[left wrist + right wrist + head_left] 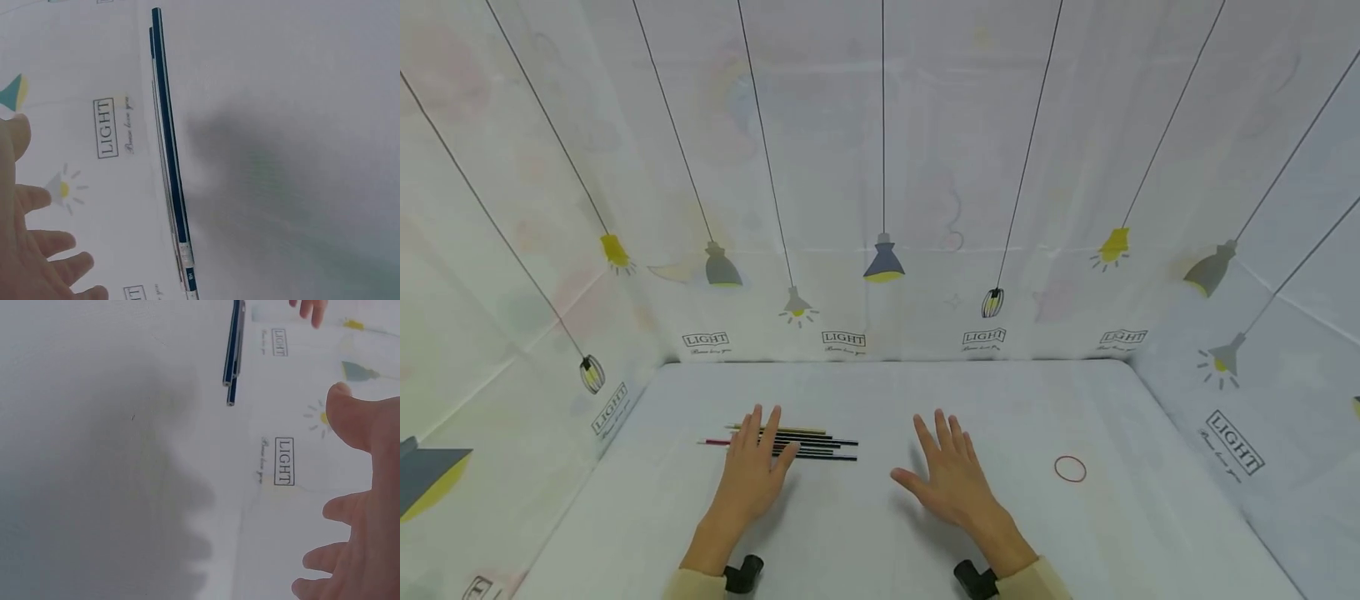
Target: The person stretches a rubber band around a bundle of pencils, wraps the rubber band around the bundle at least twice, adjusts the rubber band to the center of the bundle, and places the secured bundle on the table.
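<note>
Several pencils (820, 444) lie loosely side by side on the white table, mostly dark, with one yellowish and one red-tipped. My left hand (751, 479) is held over them with fingers spread, hiding their middle part; it grips nothing. In the left wrist view, a dark pencil (169, 125) with a white band runs beside the fingers, apart from them. To the right of the pencils, my right hand (955, 483) hovers above the table, fingers spread and holding nothing. Farther right lies a thin red loop, like a rubber band (1070, 468).
The white tabletop (865, 533) meets cloth-covered walls at the back and both sides. Printed hanging lamps (883, 260) and "LIGHT" labels (843, 340) decorate the cloth. Each wrist carries a small black camera mount (744, 575).
</note>
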